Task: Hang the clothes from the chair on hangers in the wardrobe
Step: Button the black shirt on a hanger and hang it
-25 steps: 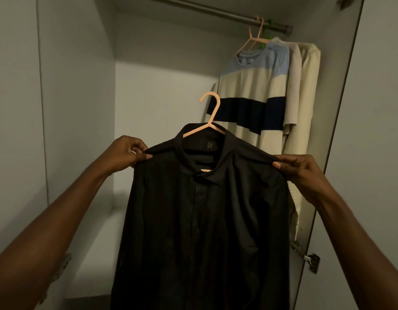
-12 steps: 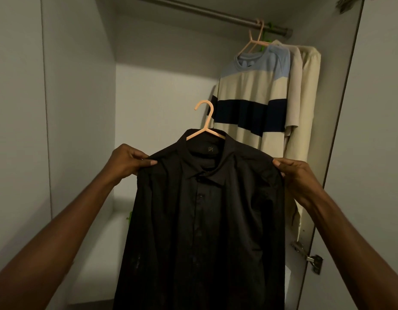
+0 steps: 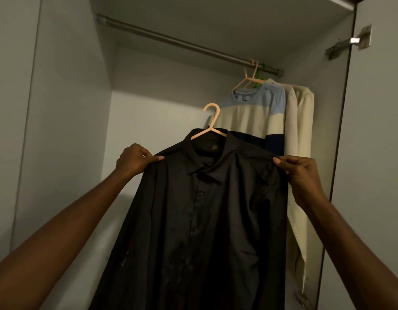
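While both hands hold it up, the shirt is ready to go on the rail, set out below.

Black shirt (image 3: 207,211): buttoned and collared, already on a peach hanger (image 3: 210,124); it fills the frame from centre to 6 o'clock, in front of the open wardrobe.

Left hand (image 3: 135,161): at 9 o'clock of the collar, pinching the shirt's shoulder between thumb and curled fingers.

Right hand (image 3: 298,173): at 3 o'clock of the collar, pinching the other shoulder the same way.

Why held so: gripping both shoulders likely keeps the shirt spread and level on the hanger, so the hook stays upright for the rail.

Rail (image 3: 182,44): a metal bar at 12 o'clock, above the hook and not touching it; its left stretch is bare.

Already hung: at 1 o'clock, a blue, cream and navy striped top (image 3: 254,113), with cream garments (image 3: 301,130) behind it.

In the way: the striped top hangs just behind the hook, so the hook probably should land left of it.

Door (image 3: 377,175): open at 3 o'clock, hinge (image 3: 350,42) at the top.
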`<state>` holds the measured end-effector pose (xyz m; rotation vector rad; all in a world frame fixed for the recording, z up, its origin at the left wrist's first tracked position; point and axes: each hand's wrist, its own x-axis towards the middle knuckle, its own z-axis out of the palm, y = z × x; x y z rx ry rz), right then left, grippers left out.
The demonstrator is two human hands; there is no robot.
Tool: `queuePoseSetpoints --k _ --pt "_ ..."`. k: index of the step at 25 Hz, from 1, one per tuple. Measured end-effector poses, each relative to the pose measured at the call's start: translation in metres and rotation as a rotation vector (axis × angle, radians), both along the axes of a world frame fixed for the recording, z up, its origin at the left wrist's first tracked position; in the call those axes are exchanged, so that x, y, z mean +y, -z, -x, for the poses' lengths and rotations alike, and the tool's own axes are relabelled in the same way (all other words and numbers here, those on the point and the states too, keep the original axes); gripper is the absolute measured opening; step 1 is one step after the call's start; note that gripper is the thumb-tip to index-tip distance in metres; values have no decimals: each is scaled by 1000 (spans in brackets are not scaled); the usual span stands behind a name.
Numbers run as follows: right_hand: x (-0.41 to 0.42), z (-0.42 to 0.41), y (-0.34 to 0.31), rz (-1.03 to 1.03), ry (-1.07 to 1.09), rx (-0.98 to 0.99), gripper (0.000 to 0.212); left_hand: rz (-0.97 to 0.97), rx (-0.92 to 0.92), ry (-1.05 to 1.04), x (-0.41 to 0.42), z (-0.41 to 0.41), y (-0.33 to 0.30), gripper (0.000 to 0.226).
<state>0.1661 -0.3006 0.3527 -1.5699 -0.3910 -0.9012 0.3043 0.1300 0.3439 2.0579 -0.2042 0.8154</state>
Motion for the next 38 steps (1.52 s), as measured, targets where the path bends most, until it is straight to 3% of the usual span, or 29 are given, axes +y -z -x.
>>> queuePoseSetpoints --k 7,13,18,24,34,38 --pt "-13 -33 -74 -102 110 -125 12 192 -130 211 -46 -68 -71 36" --pt "-13 -60 -129 -109 248 -278 10 209 -211 353 -73 -130 -128 24" --pt "-11 -81 -176 -113 375 -386 14 221 -352 453 -102 -186 -185 26" --pt "-10 -118 -223 -109 563 -449 14 282 -400 511 -133 -251 -242 26" --pt "14 -157 -265 -10 667 -492 6 284 -380 484 -127 -317 -269 38" --pt "9 -164 -254 -12 725 -456 12 228 -333 491 -122 -318 -259 42"
